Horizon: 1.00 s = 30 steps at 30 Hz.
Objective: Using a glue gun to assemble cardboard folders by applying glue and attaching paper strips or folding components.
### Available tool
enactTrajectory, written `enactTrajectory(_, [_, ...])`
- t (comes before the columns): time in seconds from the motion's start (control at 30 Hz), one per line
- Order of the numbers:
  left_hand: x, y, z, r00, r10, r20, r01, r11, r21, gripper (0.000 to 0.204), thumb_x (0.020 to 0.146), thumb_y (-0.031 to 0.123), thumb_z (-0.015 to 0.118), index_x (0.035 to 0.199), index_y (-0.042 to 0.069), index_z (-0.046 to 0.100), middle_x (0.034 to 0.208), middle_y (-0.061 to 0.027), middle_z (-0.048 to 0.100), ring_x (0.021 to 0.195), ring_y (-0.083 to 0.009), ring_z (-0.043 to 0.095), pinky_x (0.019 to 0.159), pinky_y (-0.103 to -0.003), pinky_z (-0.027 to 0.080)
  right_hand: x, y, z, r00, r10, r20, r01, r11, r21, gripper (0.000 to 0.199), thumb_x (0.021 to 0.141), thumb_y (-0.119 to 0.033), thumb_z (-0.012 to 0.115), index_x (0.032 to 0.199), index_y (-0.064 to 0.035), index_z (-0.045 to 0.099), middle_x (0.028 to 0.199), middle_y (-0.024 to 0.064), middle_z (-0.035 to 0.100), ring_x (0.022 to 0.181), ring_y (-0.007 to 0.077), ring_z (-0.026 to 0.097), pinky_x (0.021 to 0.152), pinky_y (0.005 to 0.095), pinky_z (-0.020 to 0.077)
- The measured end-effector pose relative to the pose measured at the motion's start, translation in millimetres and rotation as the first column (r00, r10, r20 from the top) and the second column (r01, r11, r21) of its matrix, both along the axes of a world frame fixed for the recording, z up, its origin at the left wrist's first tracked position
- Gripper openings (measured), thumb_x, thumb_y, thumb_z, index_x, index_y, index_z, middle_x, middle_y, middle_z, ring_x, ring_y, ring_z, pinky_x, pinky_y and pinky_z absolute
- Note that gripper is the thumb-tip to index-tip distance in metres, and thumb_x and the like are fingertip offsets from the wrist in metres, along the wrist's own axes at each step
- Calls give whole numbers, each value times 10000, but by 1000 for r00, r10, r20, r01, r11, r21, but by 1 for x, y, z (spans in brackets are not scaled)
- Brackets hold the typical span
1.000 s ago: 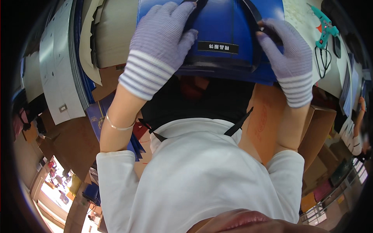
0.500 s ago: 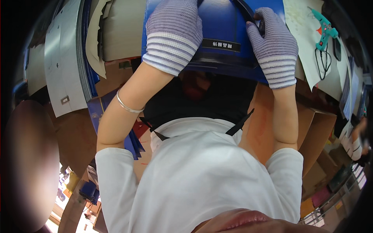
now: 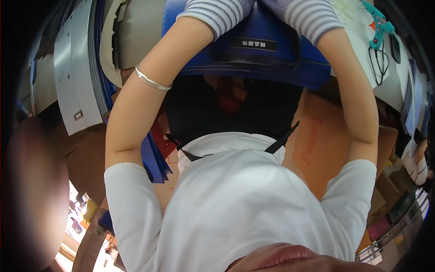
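Both my hands wear purple-grey knit gloves with white striped cuffs. My left hand [image 3: 223,12] and my right hand [image 3: 302,13] are close together at the top edge, over a glossy blue bag or box [image 3: 247,63]. Their fingers lie beyond the upper edge or are hidden, so I cannot tell what they grip. A small black label [image 3: 253,44] with pale lettering sits on the blue face between my wrists. A black strap [image 3: 293,58] loops down across the blue surface below my right cuff.
On the right of the table lie a teal gun-shaped tool [image 3: 379,29] with a black cord and a dark phone-like object [image 3: 395,49]. Stacked panels [image 3: 78,90] stand at the left. Cardboard [image 3: 317,136] is under the right arm. Another person's arm shows at far right.
Both hands have moved farther away toward the top edge, the right also leftward, so they are nearly together. The black strap now hangs looped over the blue front.
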<state>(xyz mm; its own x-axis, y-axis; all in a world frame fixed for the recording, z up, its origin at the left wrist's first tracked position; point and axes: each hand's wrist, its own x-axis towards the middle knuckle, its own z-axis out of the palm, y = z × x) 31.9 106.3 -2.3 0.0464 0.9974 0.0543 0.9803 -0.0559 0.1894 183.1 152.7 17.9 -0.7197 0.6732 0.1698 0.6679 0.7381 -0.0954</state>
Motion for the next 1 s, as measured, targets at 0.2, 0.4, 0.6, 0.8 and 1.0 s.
enactTrajectory(0.2, [-16, 4, -5, 979, -180, -94, 178, 984, -27, 280, 937, 335, 525, 1105, 156, 660, 951, -160, 691, 886, -369, 653, 771, -471, 519, -15, -2, -1, 974, -127, 186, 131, 991, -5, 296, 896, -343, 584, 921, -80, 718, 853, 145, 709, 767, 314, 689, 700, 410, 551])
enactTrajectory(0.4, [-6, -11, -4, 1000, -17, -7, 16, 998, -59, 312, 943, 409, 516, 994, 147, 677, 908, -147, 699, 868, -357, 666, 772, -466, 530, -10, -22, -1, 955, -223, 194, 261, 945, -198, 295, 932, -254, 505, 1003, -76, 730, 922, 129, 727, 837, 310, 708, 679, 469, 564])
enactTrajectory(0.6, [-28, -42, 0, 959, -41, 280, 15, 995, 95, 300, 917, 339, 604, 949, 43, 633, 866, -160, 647, 787, -353, 628, 697, -442, 496, 96, -21, -6, 823, -212, -527, 106, 969, -225, 247, 955, -249, 536, 975, -72, 708, 822, 148, 691, 701, 287, 667, 660, 360, 530])
enactTrajectory(0.8, [-48, -78, -13, 824, -170, 541, -50, 928, 369, 200, 914, 112, 635, 1062, -23, 639, 927, -128, 633, 812, -223, 629, 785, -305, 511, 271, 64, -9, 712, -687, -146, 628, 716, -306, 405, 913, -388, 675, 1085, -24, 707, 800, 13, 664, 698, 93, 574, 645, 245, 458])
enactTrajectory(1.0, [-52, -80, -25, 764, -158, 626, -169, 887, 429, 192, 934, 152, 639, 1044, -6, 650, 929, -119, 648, 802, -215, 644, 744, -281, 512, 248, 119, -33, 681, -675, -285, 581, 735, -350, 383, 888, -371, 705, 1089, -45, 709, 913, 25, 690, 779, 127, 597, 752, 284, 485])
